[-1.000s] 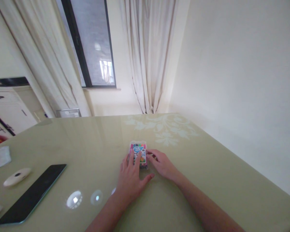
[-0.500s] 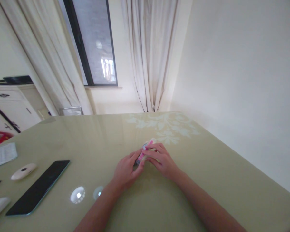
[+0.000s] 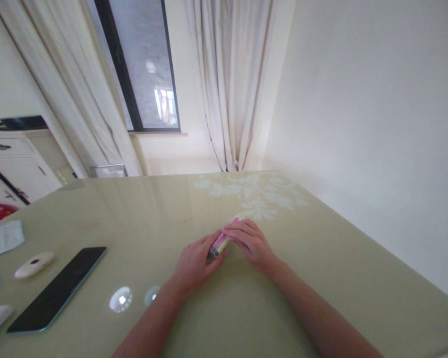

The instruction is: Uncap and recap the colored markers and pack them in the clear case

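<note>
Hands (image 3: 194, 261) (image 3: 253, 244) on the pen case (image 3: 220, 242), tilted now, flat earlier.

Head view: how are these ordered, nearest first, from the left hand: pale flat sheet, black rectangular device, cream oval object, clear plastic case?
1. Clear plastic case: in the left hand.
2. Black rectangular device: on the left.
3. Cream oval object: farther left.
4. Pale flat sheet: far left edge.
</note>
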A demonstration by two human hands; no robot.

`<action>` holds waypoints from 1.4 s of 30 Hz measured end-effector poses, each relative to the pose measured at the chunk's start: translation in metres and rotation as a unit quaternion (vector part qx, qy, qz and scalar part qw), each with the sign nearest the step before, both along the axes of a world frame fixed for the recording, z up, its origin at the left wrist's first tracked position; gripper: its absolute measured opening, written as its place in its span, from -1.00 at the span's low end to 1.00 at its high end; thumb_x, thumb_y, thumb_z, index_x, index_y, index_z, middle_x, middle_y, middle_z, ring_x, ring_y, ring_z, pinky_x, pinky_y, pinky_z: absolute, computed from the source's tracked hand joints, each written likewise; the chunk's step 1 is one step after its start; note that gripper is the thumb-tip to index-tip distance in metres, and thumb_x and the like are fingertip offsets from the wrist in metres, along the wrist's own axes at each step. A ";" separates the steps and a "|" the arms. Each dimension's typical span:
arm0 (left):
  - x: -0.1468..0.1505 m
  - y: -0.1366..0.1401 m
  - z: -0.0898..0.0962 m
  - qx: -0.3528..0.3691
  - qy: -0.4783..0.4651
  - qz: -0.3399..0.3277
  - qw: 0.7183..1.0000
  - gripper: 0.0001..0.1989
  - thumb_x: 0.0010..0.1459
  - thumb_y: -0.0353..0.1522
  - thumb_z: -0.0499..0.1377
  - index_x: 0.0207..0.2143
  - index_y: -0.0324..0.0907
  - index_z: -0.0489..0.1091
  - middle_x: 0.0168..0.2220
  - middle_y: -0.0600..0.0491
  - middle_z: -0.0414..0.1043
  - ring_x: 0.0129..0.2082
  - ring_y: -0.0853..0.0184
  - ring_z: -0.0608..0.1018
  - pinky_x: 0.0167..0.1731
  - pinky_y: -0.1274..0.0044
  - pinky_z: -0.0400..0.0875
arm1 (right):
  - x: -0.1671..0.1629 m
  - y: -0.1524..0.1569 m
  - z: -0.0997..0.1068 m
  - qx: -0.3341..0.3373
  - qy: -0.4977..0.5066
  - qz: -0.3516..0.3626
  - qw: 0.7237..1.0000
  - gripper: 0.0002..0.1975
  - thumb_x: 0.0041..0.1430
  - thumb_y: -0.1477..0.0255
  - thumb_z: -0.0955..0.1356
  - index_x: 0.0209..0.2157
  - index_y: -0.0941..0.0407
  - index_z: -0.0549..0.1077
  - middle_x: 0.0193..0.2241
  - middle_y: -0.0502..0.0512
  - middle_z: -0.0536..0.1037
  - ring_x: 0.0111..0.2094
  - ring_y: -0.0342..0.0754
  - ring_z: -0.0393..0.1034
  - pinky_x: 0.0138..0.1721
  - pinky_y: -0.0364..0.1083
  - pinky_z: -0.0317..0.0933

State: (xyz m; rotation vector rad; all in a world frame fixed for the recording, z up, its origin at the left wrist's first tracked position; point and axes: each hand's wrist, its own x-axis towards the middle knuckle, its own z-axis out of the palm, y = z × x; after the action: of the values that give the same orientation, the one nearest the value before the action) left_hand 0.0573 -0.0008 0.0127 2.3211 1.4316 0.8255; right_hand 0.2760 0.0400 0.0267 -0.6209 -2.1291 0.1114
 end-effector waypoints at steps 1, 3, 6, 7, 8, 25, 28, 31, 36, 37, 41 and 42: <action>-0.001 0.000 0.000 -0.002 -0.011 -0.004 1.000 -0.48 0.34 -0.14 0.11 0.29 -0.05 0.31 0.18 -0.04 0.50 0.05 0.14 0.61 0.08 0.37 0.46 | 0.003 0.001 0.001 -0.006 0.016 -0.020 1.000 -0.67 0.46 0.36 0.26 0.15 -0.07 0.50 0.01 0.10 0.62 0.02 0.02 0.46 0.10 0.07 0.34; -0.003 0.000 0.001 -0.003 -0.029 -0.012 1.000 -0.49 0.33 -0.15 0.13 0.27 -0.04 0.33 0.18 -0.02 0.51 0.07 0.16 0.60 0.09 0.39 0.45 | 0.010 0.005 0.004 -0.025 0.042 -0.063 0.997 -0.64 0.46 0.35 0.26 0.21 -0.06 0.46 0.08 0.13 0.58 0.10 0.04 0.42 0.15 0.10 0.29; -0.004 -0.001 0.002 -0.008 -0.048 -0.022 0.999 -0.52 0.32 -0.15 0.13 0.24 -0.03 0.37 0.16 0.01 0.53 0.06 0.18 0.60 0.09 0.43 0.44 | 0.023 0.012 0.007 -0.057 0.023 -0.067 0.996 -0.65 0.45 0.30 0.28 0.19 -0.05 0.47 0.11 0.14 0.56 0.14 0.06 0.40 0.19 0.13 0.27; -0.004 -0.001 0.003 -0.010 -0.054 -0.026 0.998 -0.53 0.32 -0.14 0.13 0.24 -0.03 0.38 0.15 0.01 0.53 0.06 0.19 0.60 0.10 0.44 0.44 | 0.026 0.014 0.007 -0.065 0.010 -0.053 0.996 -0.66 0.45 0.28 0.29 0.17 -0.05 0.50 0.09 0.13 0.58 0.13 0.06 0.42 0.18 0.13 0.27; -0.004 -0.001 0.003 -0.013 -0.060 -0.031 0.998 -0.53 0.32 -0.14 0.12 0.23 -0.04 0.38 0.15 0.01 0.53 0.06 0.19 0.60 0.10 0.44 0.43 | 0.029 0.016 0.007 -0.069 0.002 -0.039 0.997 -0.68 0.44 0.28 0.29 0.13 -0.05 0.53 0.06 0.12 0.60 0.10 0.05 0.44 0.17 0.12 0.29; -0.003 -0.004 0.005 -0.020 -0.097 -0.062 0.993 -0.53 0.35 -0.12 0.11 0.21 -0.08 0.38 0.11 -0.04 0.55 0.03 0.17 0.60 0.06 0.43 0.43 | 0.026 0.019 -0.001 -0.129 0.076 -0.035 0.988 -0.75 0.42 0.28 0.31 0.00 -0.04 0.60 -0.06 0.10 0.65 0.02 0.05 0.50 0.11 0.07 0.34; -0.004 -0.005 0.004 -0.009 -0.096 -0.083 0.992 -0.50 0.37 -0.09 0.05 0.24 -0.08 0.35 0.09 -0.05 0.55 0.01 0.15 0.60 0.02 0.41 0.43 | 0.025 0.020 -0.005 -0.180 0.097 -0.052 0.978 -0.69 0.38 0.22 0.35 0.08 -0.03 0.55 0.04 0.13 0.60 0.08 0.07 0.47 0.11 0.07 0.35; -0.004 -0.007 0.006 -0.010 -0.110 -0.093 0.989 -0.49 0.42 -0.09 -0.08 0.28 -0.08 0.30 0.07 -0.06 0.55 -0.05 0.17 0.61 -0.05 0.42 0.43 | 0.024 0.021 -0.007 -0.229 0.125 -0.060 0.963 -0.62 0.34 0.18 0.38 0.12 -0.01 0.51 0.10 0.16 0.55 0.08 0.08 0.45 0.03 0.04 0.40; -0.002 -0.007 0.008 -0.044 -0.155 -0.051 0.986 -0.47 0.46 -0.09 -0.17 0.27 -0.09 0.31 0.05 -0.04 0.57 -0.11 0.20 0.60 -0.05 0.43 0.41 | 0.023 0.020 -0.006 -0.300 0.161 -0.058 0.938 -0.58 0.29 0.15 0.39 0.12 -0.02 0.49 0.12 0.18 0.50 0.07 0.09 0.43 -0.04 0.03 0.44; -0.002 -0.007 0.008 -0.052 -0.165 -0.040 0.984 -0.46 0.46 -0.08 -0.18 0.26 -0.10 0.32 0.04 -0.03 0.58 -0.11 0.19 0.60 -0.04 0.42 0.41 | 0.022 0.019 -0.006 -0.313 0.172 -0.053 0.932 -0.58 0.29 0.14 0.39 0.12 -0.02 0.49 0.12 0.18 0.49 0.08 0.09 0.42 -0.06 0.03 0.45; -0.003 -0.004 0.005 -0.078 -0.203 -0.014 0.976 -0.43 0.45 -0.05 -0.19 0.24 -0.11 0.35 0.01 -0.02 0.60 -0.07 0.17 0.60 0.00 0.41 0.40 | 0.022 0.021 -0.008 -0.356 0.209 -0.027 0.910 -0.58 0.26 0.14 0.40 0.10 -0.02 0.49 0.14 0.17 0.48 0.09 0.10 0.39 -0.10 0.04 0.48; -0.004 -0.003 0.004 -0.080 -0.208 -0.013 0.975 -0.43 0.45 -0.04 -0.19 0.25 -0.11 0.35 0.03 -0.03 0.59 -0.06 0.17 0.60 0.01 0.41 0.40 | 0.022 0.022 -0.008 -0.363 0.211 -0.024 0.907 -0.57 0.26 0.14 0.40 0.10 -0.02 0.49 0.12 0.17 0.49 0.08 0.10 0.39 -0.10 0.04 0.48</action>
State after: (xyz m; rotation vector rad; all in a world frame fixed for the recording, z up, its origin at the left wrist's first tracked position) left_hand 0.0536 -0.0040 0.0166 1.9009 1.2309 1.0691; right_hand 0.2978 0.0616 0.0186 -0.9686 -1.6071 0.9573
